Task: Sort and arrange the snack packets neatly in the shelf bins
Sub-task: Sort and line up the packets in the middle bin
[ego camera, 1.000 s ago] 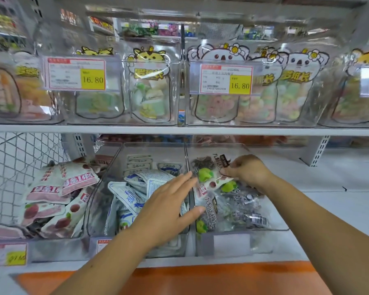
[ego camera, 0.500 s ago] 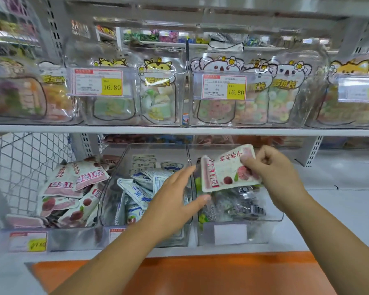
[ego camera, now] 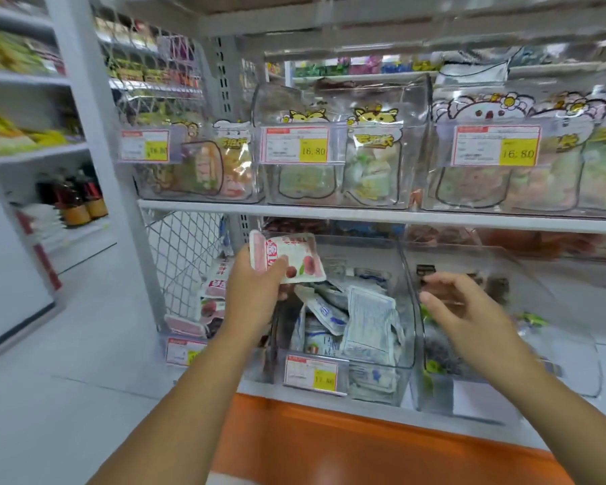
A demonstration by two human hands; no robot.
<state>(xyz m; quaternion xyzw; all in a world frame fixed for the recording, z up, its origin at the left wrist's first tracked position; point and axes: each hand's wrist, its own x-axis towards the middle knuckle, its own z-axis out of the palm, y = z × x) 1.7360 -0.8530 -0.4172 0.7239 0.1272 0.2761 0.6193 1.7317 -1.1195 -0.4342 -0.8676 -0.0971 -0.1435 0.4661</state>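
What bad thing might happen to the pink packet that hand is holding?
The left hand grips the pink packet by its lower edge, so it might slip. It is held right by the middle bin, where blue-white packets lie in a loose heap, so it might land among the wrong snacks.

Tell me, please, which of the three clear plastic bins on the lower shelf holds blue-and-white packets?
The middle bin: its blue-and-white packets differ from pink-and-white packets left of it and dark packets right of it.
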